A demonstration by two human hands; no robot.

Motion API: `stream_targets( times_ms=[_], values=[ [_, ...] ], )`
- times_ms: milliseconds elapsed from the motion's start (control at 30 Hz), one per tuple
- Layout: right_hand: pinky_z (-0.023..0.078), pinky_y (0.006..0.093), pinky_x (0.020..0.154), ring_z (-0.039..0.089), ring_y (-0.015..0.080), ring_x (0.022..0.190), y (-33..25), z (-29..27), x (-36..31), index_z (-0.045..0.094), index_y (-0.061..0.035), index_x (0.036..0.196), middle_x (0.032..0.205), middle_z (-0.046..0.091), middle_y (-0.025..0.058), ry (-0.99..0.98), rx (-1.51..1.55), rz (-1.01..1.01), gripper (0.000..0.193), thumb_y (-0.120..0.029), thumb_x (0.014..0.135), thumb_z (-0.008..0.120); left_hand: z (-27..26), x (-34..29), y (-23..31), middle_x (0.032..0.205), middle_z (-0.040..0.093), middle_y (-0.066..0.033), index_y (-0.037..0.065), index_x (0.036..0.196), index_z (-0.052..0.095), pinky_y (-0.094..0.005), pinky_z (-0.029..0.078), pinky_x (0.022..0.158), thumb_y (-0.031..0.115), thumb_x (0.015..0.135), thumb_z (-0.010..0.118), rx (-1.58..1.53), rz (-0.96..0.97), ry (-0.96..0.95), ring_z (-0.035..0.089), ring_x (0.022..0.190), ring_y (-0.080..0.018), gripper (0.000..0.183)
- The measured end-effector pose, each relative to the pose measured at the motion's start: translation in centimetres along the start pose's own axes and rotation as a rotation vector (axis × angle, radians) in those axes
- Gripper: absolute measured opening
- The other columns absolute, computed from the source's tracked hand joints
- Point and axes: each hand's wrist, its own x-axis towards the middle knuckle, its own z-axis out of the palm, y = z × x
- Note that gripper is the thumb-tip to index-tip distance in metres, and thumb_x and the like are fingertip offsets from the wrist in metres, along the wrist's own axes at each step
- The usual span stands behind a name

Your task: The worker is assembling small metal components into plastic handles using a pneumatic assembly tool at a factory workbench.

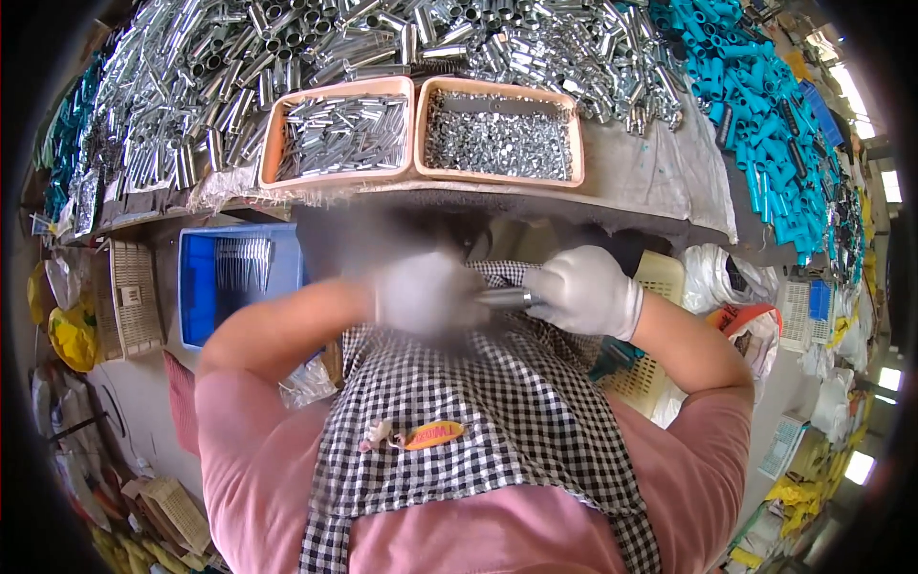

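Note:
A short shiny metal tube [507,298] lies crosswise in front of my apron, spanning the gap between both hands. My left hand [430,292], in a white glove, is closed round the tube's left part; its fingers look blurred. With bent fingers, my gloved right hand [588,290] grips the tube's right end. Beyond the hands, at the table's near edge, stand two peach trays side by side. Slim metal pins fill the left tray [338,178], and many small shiny metal pieces fill the right tray [497,178].
Heaped metal tubes [363,43] cover the table behind the trays. Teal plastic tubes [755,115] are piled at the right. Below the table edge sit a blue bin [198,287] with metal parts, a beige basket [132,301] and a cream basket [660,277].

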Motion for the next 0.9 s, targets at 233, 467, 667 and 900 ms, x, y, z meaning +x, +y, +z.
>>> stream_targets(
  times_ms=[233,467,667,900],
  values=[
    [0.047,0.0378,0.044,0.059,0.0210,0.050,-0.3,0.6,-0.3,0.057,-0.0060,0.083,0.057,0.055,0.0052,-0.036,-0.085,-0.096,0.025,-0.030,0.090,0.061,0.4,0.1,-0.3,0.075,0.067,-0.0130,0.001,0.104,0.067,-0.0306,0.052,0.056,0.030,0.091,0.063,-0.161,0.153,-0.135,0.067,0.065,-0.0226,0.032],
    [0.045,0.0301,0.047,0.054,0.0182,0.050,1.5,3.0,-1.6,0.058,0.0002,0.093,0.059,0.052,0.0048,-0.366,1.322,0.618,0.031,-0.031,0.092,0.062,2.1,-0.9,1.1,0.071,0.058,-0.0103,0.008,0.087,0.058,-0.0399,0.052,0.053,0.033,0.079,0.071,0.514,0.126,0.308,0.063,0.060,-0.0259,0.029],
    [0.050,0.0401,0.063,0.062,0.0301,0.072,1.0,1.9,-0.1,0.058,-0.0027,0.105,0.078,0.060,0.0116,0.064,0.020,-0.045,0.046,-0.027,0.072,0.079,0.1,-1.0,-0.1,0.082,0.066,-0.0187,0.000,0.098,0.065,-0.0425,0.054,0.068,0.031,0.085,0.068,0.003,0.108,0.069,0.067,0.074,-0.0331,0.034],
    [0.049,0.0416,0.055,0.062,0.0304,0.061,0.8,2.1,0.3,0.061,-0.0053,0.095,0.066,0.059,0.0088,0.050,-0.094,-0.099,0.035,-0.031,0.075,0.075,-0.1,-0.8,0.0,0.085,0.068,-0.0219,-0.001,0.103,0.067,-0.0426,0.054,0.071,0.033,0.088,0.066,-0.202,0.076,-0.090,0.067,0.078,-0.0366,0.037]
  ],
)
